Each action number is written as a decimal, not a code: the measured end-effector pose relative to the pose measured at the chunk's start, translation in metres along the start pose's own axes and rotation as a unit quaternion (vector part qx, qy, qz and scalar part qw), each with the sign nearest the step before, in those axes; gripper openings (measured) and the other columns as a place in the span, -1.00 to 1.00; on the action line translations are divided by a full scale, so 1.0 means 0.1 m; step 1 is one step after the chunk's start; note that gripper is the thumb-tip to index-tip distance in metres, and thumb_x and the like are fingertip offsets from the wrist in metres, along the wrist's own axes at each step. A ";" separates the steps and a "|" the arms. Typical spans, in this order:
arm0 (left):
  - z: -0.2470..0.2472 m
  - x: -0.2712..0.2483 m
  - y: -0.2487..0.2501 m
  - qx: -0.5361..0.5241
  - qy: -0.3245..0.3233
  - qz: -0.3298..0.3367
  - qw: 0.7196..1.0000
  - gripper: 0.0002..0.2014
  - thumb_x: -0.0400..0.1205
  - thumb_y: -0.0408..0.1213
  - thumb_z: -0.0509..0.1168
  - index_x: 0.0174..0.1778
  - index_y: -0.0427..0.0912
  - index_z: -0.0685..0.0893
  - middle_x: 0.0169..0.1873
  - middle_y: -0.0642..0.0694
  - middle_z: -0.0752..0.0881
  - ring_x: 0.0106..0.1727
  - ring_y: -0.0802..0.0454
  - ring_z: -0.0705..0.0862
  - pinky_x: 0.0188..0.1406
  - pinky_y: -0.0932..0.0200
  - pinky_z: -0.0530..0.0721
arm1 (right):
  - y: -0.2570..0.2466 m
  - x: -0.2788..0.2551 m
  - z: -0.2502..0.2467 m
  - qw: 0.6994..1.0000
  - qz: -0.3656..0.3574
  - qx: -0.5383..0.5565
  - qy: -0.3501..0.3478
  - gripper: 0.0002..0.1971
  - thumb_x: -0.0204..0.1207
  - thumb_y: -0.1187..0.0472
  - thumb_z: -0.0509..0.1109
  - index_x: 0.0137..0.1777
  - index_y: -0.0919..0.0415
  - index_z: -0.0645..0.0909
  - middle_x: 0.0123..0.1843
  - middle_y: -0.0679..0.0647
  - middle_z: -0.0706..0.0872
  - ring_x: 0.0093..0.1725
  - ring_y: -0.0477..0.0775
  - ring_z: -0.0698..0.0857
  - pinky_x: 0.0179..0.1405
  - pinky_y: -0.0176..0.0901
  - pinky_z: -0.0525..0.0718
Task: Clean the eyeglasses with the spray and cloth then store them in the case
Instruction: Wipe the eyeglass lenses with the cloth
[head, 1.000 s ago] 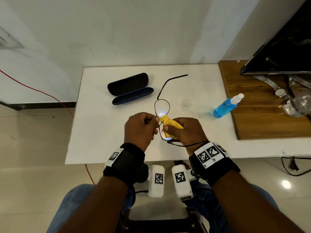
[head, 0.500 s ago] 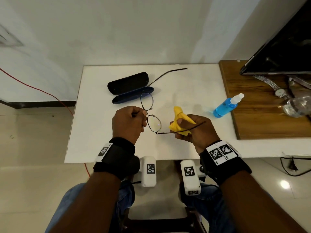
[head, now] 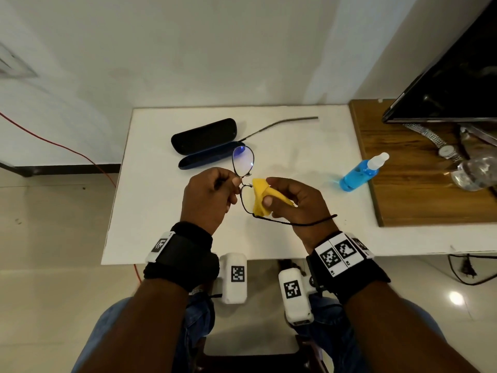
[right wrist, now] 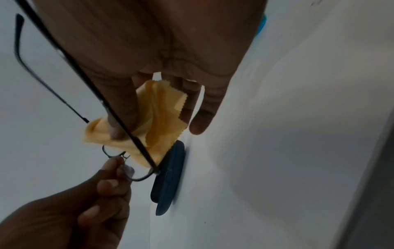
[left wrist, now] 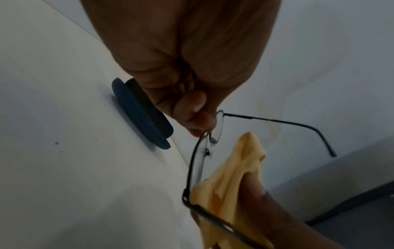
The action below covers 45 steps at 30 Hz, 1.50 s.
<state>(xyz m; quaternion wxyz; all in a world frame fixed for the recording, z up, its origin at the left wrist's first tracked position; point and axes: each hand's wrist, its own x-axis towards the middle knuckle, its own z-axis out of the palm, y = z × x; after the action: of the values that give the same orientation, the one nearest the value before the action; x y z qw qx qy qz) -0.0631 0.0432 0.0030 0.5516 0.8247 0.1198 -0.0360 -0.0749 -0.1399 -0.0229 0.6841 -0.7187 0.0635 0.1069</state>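
Thin wire glasses [head: 243, 181] hang over the table's middle, my left hand [head: 208, 197] pinching only the bridge while my right hand [head: 291, 203] pinches the cloth [head: 259, 196] at 3 o'clock, so I judge hard rubbing could twist them loose.

Looks like a home room, prob living rm or bedroom: small white desk [head: 161, 211] against plain painted wall, flat TV [head: 457, 84] on wooden cabinet [head: 419, 200] w/ wristwatch [head: 446, 151] & plastic bottle [head: 476, 172], glossy tiled floor [head: 53, 292], red cable [head: 67, 150] along skirting
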 end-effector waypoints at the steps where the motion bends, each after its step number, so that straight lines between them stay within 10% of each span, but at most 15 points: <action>1: 0.00 -0.01 0.00 0.007 -0.004 0.005 1.000 -0.85 0.66 -0.31 0.33 -0.24 -0.15 0.70 -0.45 -0.10 0.72 -0.60 0.21 0.52 -0.52 0.30 0.51 | 0.00 0.01 -0.01 1.000 -0.004 -0.015 0.012 -0.79 0.42 0.26 0.61 0.03 0.12 0.75 -0.09 0.13 0.83 -0.17 0.12 0.78 -0.28 -0.04 0.78; 8: -0.03 -0.04 0.00 0.140 0.010 0.103 0.985 -0.89 0.63 -0.32 0.35 -0.22 -0.12 0.67 -0.42 0.13 0.70 -0.40 0.23 0.66 -0.33 0.41 0.52 | -0.13 0.05 -0.28 0.980 0.062 0.119 0.144 -0.93 0.53 0.24 0.51 -0.01 0.11 0.75 -0.23 0.04 0.81 -0.22 0.12 0.76 -0.40 -0.07 0.68; 15: -0.16 0.01 0.13 0.270 0.010 0.222 0.937 -0.92 0.66 -0.26 0.32 -0.15 -0.08 0.65 -0.24 0.10 0.72 -0.22 0.09 0.62 -0.23 0.11 0.60 | -0.42 0.02 -0.34 0.967 0.056 0.218 0.116 -0.92 0.58 0.31 0.41 -0.02 0.16 0.73 -0.13 0.10 0.87 -0.08 0.26 0.85 -0.16 0.09 0.84; 19: -0.32 0.07 0.29 0.261 0.018 0.266 0.928 -0.95 0.65 -0.30 0.34 -0.11 -0.13 0.68 -0.20 0.05 0.71 -0.20 0.09 0.60 -0.23 0.27 0.43 | -0.54 -0.02 -0.36 0.939 0.074 0.334 0.042 -0.75 0.48 0.12 0.36 0.04 0.18 0.78 0.03 0.19 0.86 -0.05 0.25 0.86 -0.25 0.03 0.82; 30: -0.48 0.03 0.49 0.391 -0.031 0.383 0.836 -0.95 0.56 -0.31 0.37 -0.20 -0.15 0.72 -0.26 -0.05 0.72 -0.19 -0.13 0.63 -0.30 -0.04 0.64 | -0.80 -0.15 -0.21 0.989 -0.006 0.145 0.030 -0.71 0.45 0.09 0.48 0.07 0.26 0.71 -0.05 0.32 0.84 -0.04 0.35 0.84 -0.21 0.21 0.82; 40: -0.33 -0.08 0.51 0.363 0.052 0.363 0.856 -0.90 0.65 -0.25 0.31 -0.09 -0.18 0.70 -0.13 -0.10 0.69 -0.13 -0.12 0.65 -0.28 -0.06 0.64 | -0.75 -0.19 -0.07 0.991 -0.005 0.131 0.010 -0.79 0.47 0.40 0.50 -0.02 0.28 0.52 -0.17 0.34 0.85 -0.19 0.36 0.86 -0.24 0.10 0.82; 45: -0.23 -0.11 0.51 0.207 0.118 0.141 0.961 -0.83 0.66 -0.05 0.34 -0.11 -0.06 0.66 -0.18 0.11 0.68 -0.27 0.19 0.60 -0.29 0.30 0.44 | -0.68 -0.22 0.04 0.984 -0.059 0.169 0.006 -0.74 0.37 0.43 0.57 -0.09 0.28 0.53 -0.07 0.39 0.84 -0.02 0.44 0.83 0.00 0.29 0.80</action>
<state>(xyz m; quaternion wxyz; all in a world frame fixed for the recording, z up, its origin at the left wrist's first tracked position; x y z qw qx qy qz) -0.0628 0.0444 0.0602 0.3506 0.9277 0.0560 0.1157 -0.0802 -0.1334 0.0478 0.8006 -0.5956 0.0420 0.0501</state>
